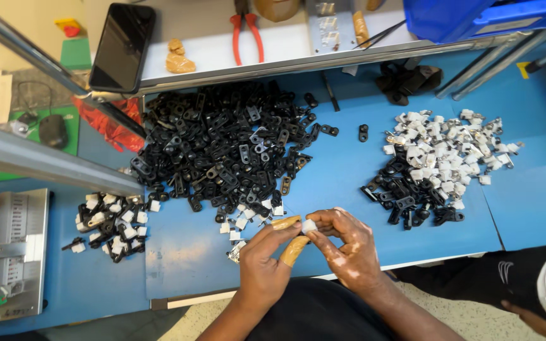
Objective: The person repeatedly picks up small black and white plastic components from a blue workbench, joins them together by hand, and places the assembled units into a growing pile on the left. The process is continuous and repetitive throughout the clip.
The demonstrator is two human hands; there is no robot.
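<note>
My fingers [293, 235] are pinched together on a small white clip [309, 225], held between both hands just above the near edge of the blue counter [349, 183]; my left hand [263, 265] wears tan rubber caps on its thumb and forefinger, which close on the clip from the left; my right hand [349, 246] clamps it from the right with fingertips bent in; just beyond my hands a few loose white clips [242, 222] lie at the foot of a big heap of black brackets [222, 142]; to the right sits a mixed pile of white clips and black pieces [440, 161]; to the left, a smaller cluster of black-and-white joined parts [112, 224]; farther back, a raised shelf [285, 57] carries a dark phone [122, 45] and red-handled pliers [248, 35]; a blue bin [475, 16] stands at the far right corner.
</note>
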